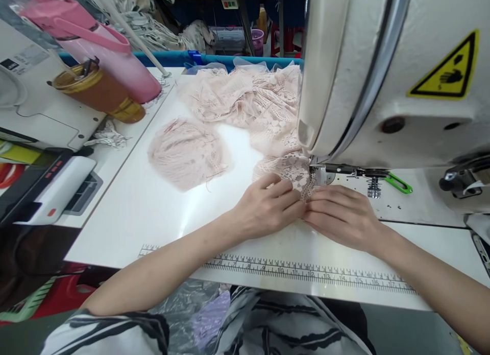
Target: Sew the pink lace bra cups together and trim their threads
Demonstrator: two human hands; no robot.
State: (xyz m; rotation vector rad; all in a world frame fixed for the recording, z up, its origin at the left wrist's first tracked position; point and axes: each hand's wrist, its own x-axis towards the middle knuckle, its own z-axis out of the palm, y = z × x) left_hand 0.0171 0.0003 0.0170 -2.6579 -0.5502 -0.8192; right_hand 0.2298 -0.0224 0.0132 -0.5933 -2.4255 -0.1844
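A piece of pale pink lace fabric [285, 167] lies at the needle area of a white sewing machine [344, 79], its edge running under the presser foot [314, 166]. My left hand [268, 204] is closed with curled fingers on the near edge of that lace. Beside it, nearly touching, my right hand [339, 214] pinches the same edge just in front of the foot. The fingertips of both hands partly hide the lace. Farther back, a heap of the same lace [248, 97] joins this piece. A separate gathered lace piece [187, 153] rests to the left.
A printed ruler [291, 270] runs along the front edge of the white table [153, 232]. At the left stand a pink bottle [95, 43] and a brown cup [99, 92]. Green thread snips [398, 183] lie behind my right hand, near the machine's thread tension parts [374, 184].
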